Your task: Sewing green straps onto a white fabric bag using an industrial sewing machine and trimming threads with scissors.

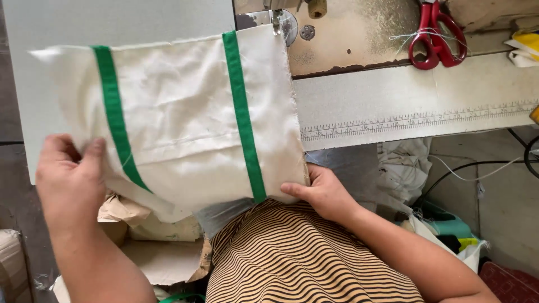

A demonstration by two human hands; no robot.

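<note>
- Left hand: fingers closed, thumb pinching the near-left edge of the cloth.
- Right hand: fingers curled under the cloth's near-right corner, gripping it.
- Cloth: cream with two green stripes, spread between both hands on the tabletop. Judged light, limp; best held by its edges.
- Beyond the right hand: red scissors.

cream cloth piece, roughly rectangular, slightly creased. two green bands run across it, one near each side, both slanting a little. it lies flat on the pale bench, top right corner under the sewing machine's presser foot. near edge overhangs the bench, raw right edge frayed.
</note>
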